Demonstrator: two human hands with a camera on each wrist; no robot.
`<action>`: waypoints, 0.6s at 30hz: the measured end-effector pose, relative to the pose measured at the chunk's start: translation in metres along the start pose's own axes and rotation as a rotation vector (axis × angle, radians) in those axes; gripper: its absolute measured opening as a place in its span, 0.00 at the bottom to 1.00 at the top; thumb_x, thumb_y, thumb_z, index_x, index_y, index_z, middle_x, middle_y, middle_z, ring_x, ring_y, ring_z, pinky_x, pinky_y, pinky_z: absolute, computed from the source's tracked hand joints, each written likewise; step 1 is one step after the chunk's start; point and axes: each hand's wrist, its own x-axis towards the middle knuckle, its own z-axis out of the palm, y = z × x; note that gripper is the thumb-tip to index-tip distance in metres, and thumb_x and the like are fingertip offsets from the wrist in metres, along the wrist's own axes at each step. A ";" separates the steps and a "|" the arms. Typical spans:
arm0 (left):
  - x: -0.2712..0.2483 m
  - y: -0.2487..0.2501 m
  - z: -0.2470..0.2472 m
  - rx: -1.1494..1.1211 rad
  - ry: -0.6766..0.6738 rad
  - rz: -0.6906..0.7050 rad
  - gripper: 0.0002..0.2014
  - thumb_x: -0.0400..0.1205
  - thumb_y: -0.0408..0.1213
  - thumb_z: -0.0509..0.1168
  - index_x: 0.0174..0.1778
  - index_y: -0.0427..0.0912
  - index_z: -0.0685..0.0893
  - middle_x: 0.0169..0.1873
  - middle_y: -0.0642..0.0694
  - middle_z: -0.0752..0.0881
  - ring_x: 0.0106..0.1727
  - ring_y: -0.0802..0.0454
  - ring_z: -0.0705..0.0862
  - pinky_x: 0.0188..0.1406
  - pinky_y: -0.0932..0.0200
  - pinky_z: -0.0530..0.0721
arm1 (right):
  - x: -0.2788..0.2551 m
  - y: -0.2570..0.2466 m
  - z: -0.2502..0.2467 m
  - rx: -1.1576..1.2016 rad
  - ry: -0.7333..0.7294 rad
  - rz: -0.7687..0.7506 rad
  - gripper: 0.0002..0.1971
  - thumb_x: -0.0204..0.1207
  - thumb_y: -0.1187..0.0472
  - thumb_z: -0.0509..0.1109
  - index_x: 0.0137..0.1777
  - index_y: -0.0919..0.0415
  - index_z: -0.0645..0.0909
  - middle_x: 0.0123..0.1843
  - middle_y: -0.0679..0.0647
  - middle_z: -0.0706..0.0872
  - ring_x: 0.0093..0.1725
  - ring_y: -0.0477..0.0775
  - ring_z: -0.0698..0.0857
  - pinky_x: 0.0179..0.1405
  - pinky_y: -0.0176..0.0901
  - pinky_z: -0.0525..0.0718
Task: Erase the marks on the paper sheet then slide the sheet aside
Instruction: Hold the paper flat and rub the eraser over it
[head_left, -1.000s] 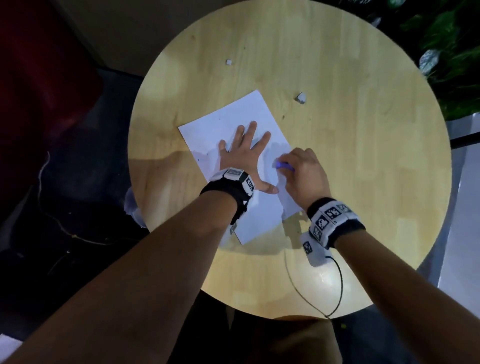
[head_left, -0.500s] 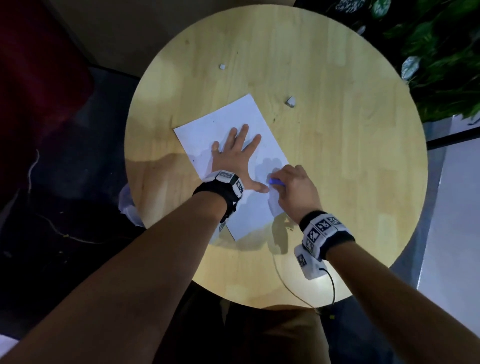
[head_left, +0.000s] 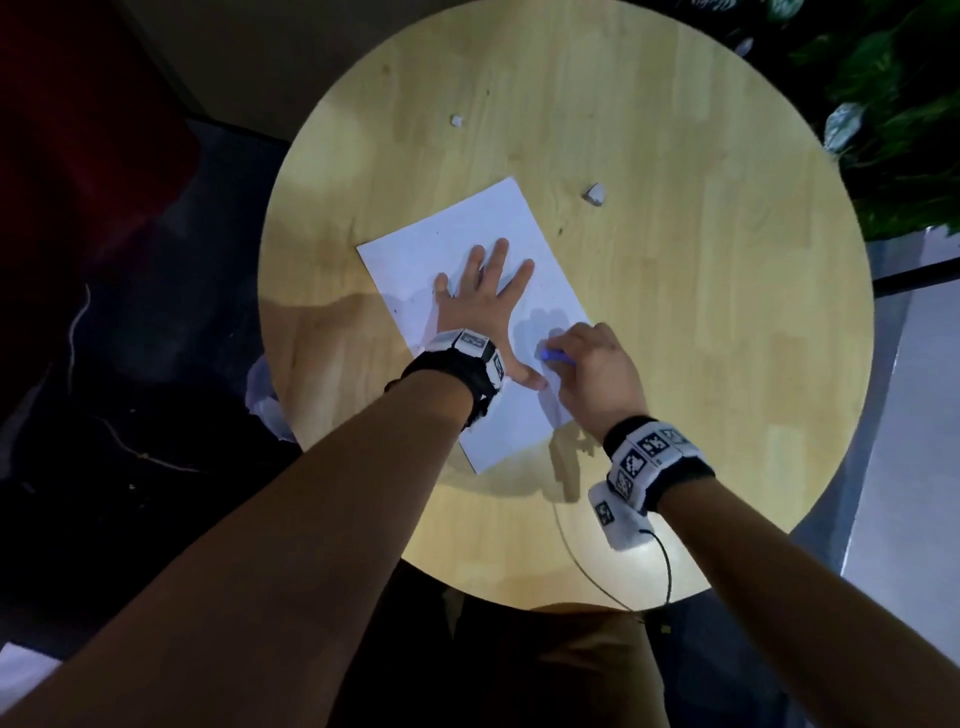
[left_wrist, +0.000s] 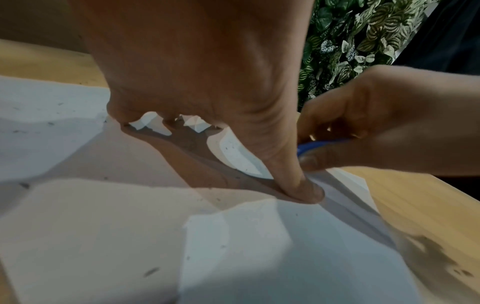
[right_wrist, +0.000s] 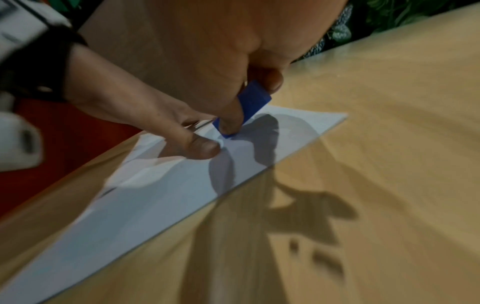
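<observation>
White paper sheet (head_left: 447, 249), one: left hand (head_left: 480, 306) spread flat; right hand (head_left: 597, 374) pinches one blue eraser (right_wrist: 249, 105).

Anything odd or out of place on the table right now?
Two small pale scraps lie loose on the table beyond the sheet; dark specks dot the sheet. The sheet lies askew but flat.

a plain white rectangular paper sheet (head_left: 467, 270), flecked with tiny dark specks, lies mid-frame on a pale yellow-tan round wooden table (head_left: 701, 338) with faint plank grain. a solid blue flat eraser (right_wrist: 253, 100) shows at centre. black wrist bands (head_left: 654, 457) carry white black-patterned marker tiles. green white-veined leaves (left_wrist: 345, 51) fill the upper right.
</observation>
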 end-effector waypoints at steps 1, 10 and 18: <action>-0.001 0.000 0.001 0.002 0.003 0.001 0.75 0.53 0.84 0.69 0.88 0.56 0.34 0.86 0.46 0.28 0.88 0.40 0.31 0.79 0.25 0.48 | 0.015 0.003 -0.001 -0.002 0.013 0.015 0.07 0.74 0.68 0.68 0.47 0.60 0.87 0.45 0.54 0.85 0.48 0.60 0.78 0.37 0.52 0.82; -0.001 -0.001 0.001 -0.027 0.008 0.007 0.76 0.51 0.83 0.70 0.88 0.56 0.36 0.87 0.46 0.29 0.88 0.40 0.32 0.79 0.24 0.49 | 0.003 -0.002 0.004 -0.002 0.016 0.063 0.09 0.72 0.69 0.68 0.49 0.59 0.86 0.45 0.54 0.84 0.50 0.59 0.77 0.39 0.48 0.79; -0.001 -0.001 -0.001 0.003 0.008 0.009 0.76 0.53 0.83 0.70 0.88 0.55 0.36 0.87 0.46 0.29 0.88 0.40 0.32 0.79 0.25 0.49 | 0.042 0.012 -0.007 -0.057 0.094 0.095 0.09 0.75 0.69 0.67 0.50 0.61 0.87 0.44 0.57 0.84 0.51 0.62 0.78 0.42 0.46 0.78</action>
